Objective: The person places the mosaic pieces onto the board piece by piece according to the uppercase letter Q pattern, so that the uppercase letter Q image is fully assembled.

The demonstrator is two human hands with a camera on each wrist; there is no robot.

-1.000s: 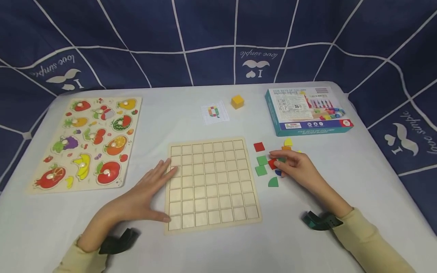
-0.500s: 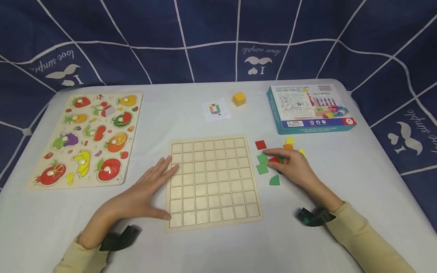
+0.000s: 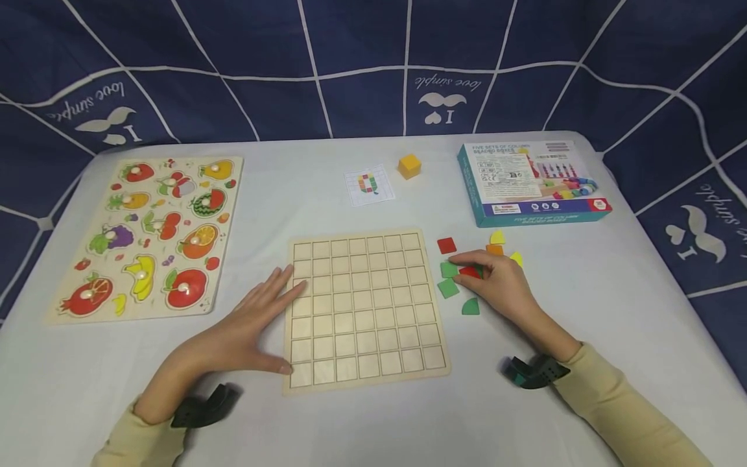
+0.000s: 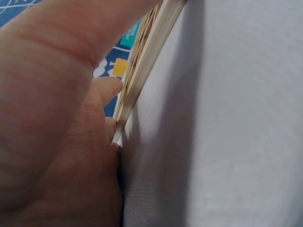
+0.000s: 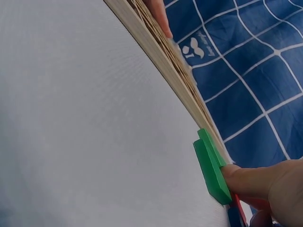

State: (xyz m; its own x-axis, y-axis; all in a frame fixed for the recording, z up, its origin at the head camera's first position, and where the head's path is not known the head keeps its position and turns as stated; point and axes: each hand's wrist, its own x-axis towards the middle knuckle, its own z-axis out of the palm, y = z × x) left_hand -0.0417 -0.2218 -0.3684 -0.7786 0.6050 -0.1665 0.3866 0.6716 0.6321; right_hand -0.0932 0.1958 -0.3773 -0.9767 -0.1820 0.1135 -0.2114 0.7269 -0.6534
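Observation:
A wooden grid board [image 3: 367,311] with square cells lies in the middle of the table. My left hand [image 3: 245,331] is spread along its left side, fingertips and thumb resting at the edge; the left wrist view shows the same hand [image 4: 71,142] beside the board's rim [image 4: 147,59]. Right of the board, my right hand [image 3: 498,285] pinches a green square tile [image 3: 449,270] between thumb and index finger. Below that tile is another green square [image 3: 448,288], and a red tile [image 3: 469,272] lies partly under the hand. In the right wrist view the thumb [image 5: 251,182] meets the green tiles [image 5: 210,170].
Around the right hand lie a red square [image 3: 446,245], a green quarter-circle [image 3: 470,307], an orange tile [image 3: 494,250] and yellow pieces [image 3: 497,237]. Behind are a pattern card [image 3: 369,185], a yellow cube [image 3: 410,167] and a box [image 3: 533,185]. A fruit puzzle [image 3: 148,240] lies left.
My right hand has moved left from the red tile to the green square, its thumb and index finger closing on it; the tile has turned slightly. The left hand stays at the board's edge.

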